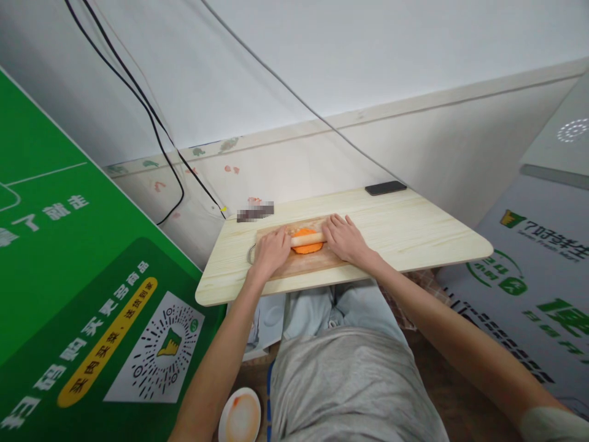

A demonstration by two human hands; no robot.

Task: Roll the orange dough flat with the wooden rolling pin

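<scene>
- Orange dough [307, 248], head view: a thin, flattened piece on the wooden board [288, 267], under the middle of your rolling pin [307, 240] and showing on both its near and far sides.
- Left hand [273, 248]: you lay it palm down over the pin's left end; whether your fingers close around the wood cannot be told.
- Right hand [344, 239]: you rest it over the opposite end, fingers pointing forward; their hold underneath is likewise hidden.
- Surroundings: the board lies near the front edge of your table [423, 230], well apart from the phone [385, 188] at the back.
- Step in hand, as judged: you appear to be at the rolling stage.
- Next move, as judged: a further stroke calls for level pressure from both palms, so that the dough thins evenly.
</scene>
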